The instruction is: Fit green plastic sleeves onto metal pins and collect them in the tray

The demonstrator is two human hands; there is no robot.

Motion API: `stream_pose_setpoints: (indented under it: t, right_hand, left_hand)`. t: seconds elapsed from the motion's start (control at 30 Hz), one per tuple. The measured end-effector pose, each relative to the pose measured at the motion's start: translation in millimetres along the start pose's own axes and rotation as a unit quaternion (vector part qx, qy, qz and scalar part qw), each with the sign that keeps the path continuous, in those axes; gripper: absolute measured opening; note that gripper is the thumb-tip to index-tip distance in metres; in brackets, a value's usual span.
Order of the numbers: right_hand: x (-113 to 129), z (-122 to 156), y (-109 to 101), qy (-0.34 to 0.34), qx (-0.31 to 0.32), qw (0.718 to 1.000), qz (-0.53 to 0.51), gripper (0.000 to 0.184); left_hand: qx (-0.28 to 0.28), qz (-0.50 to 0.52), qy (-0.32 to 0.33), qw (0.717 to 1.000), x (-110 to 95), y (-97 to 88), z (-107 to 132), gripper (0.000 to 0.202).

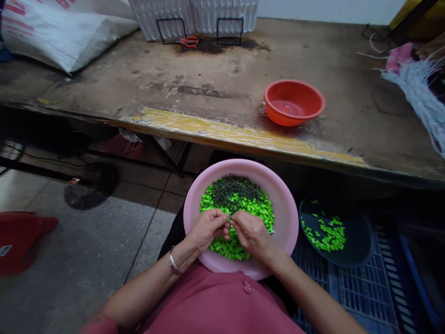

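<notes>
Landmark for these notes: the pink basin (pixel 290 204) on the person's lap. Far left of it I see a red object (pixel 21 239) on the floor and a white sack (pixel 66 32) up on the tabletop (pixel 215 74). Over the basin's near half, the left hand (pixel 207 227) is narrowed to a pinch; it seems to hold a small piece at its fingertips, too tiny to identify. The right hand (pixel 253 234) meets it fingertip to fingertip, also pinched, its own catch hidden. Under both lie the green pieces (pixel 257 206), with a heap of dark thin pieces (pixel 234 189) toward the basin's far side. My judgement: joining work this fine goes best with both hands low over the basin, so a dropped part falls back in. Beyond the basin, on the tabletop, stands an orange bowl (pixel 294 102). Right of the basin, low down, a dark dish (pixel 358 236) holds more green pieces on a blue crate (pixel 361 287). Further right, white strands (pixel 417 88) trail over the tabletop. Nothing crowds the hands; only the tabletop edge just beyond the basin limits forward reach.
</notes>
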State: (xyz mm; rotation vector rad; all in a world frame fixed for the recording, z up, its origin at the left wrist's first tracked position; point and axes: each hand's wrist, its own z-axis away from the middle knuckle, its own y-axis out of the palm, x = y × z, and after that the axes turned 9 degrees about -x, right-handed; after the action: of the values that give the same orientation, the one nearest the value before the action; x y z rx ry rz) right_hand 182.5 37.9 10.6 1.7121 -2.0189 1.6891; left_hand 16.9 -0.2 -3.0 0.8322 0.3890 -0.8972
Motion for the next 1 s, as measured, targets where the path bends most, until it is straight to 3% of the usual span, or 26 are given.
stream_pose_setpoints:
  t: [0.23, 0.37, 0.53, 0.67, 0.8, 1.0]
  right_hand:
    - [0.5, 1.0, -0.2, -0.014, -0.002, 0.996, 0.089, 0.024]
    - [0.0, 0.3, -2.1, -0.033, 0.004, 0.993, 0.113, 0.027]
    - [-4.4, 2.7, -2.3, 0.024, 0.008, 1.000, -0.006, 0.030]
    - [-5.5, 4.6, -1.9, 0.086, 0.015, 0.993, -0.081, 0.032]
    - [-3.5, 1.7, -2.0, 0.094, 0.016, 0.992, -0.085, 0.030]
    - [-6.1, 0.2, -2.5, 0.091, 0.029, 0.994, -0.053, 0.019]
  left_hand:
    - [-0.047, -0.052, 0.096, 0.993, 2.5, 8.5, 1.0, 0.037]
    - [-0.035, -0.125, 0.143, 0.981, -7.9, 9.9, 2.3, 0.029]
    - [0.011, -0.158, 0.124, 0.979, -18.1, 9.2, 2.1, 0.028]
    - [0.029, -0.178, 0.136, 0.974, -14.9, 8.2, 0.1, 0.025]
    - [0.010, -0.156, 0.130, 0.979, -9.7, 7.9, -2.6, 0.028]
    - [0.000, -0.082, 0.054, 0.995, -13.9, 4.8, -4.2, 0.038]
